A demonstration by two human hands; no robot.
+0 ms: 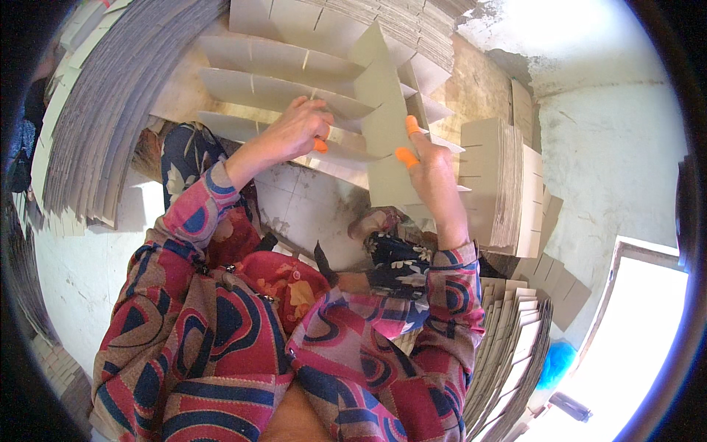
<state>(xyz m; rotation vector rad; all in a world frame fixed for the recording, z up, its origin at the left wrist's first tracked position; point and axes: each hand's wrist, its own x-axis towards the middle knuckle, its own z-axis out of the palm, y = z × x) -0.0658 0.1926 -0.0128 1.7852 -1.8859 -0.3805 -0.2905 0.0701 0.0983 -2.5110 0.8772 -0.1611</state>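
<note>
Grey-brown slotted cardboard strips (pixel 287 88) stand on edge in parallel rows. A cross strip (pixel 384 121) of the same card runs across their right ends and meets them at its slots. My right hand (pixel 436 171) grips this cross strip by its right side, with orange finger covers on two digits. My left hand (pixel 294 132) is closed, fingers curled over the nearest parallel strip, and an orange cover shows on one digit. Its fingertips are partly hidden. More card pieces stick out on the right of the cross strip, beside my right fingers.
A tall stack of cardboard strips (pixel 125 96) lies at left. Another stack (pixel 486 184) stands right of my right hand, and more strips (pixel 508 353) are piled at lower right. Further stacks (pixel 398 22) line the far edge. A blue item (pixel 557 365) lies by the bright doorway.
</note>
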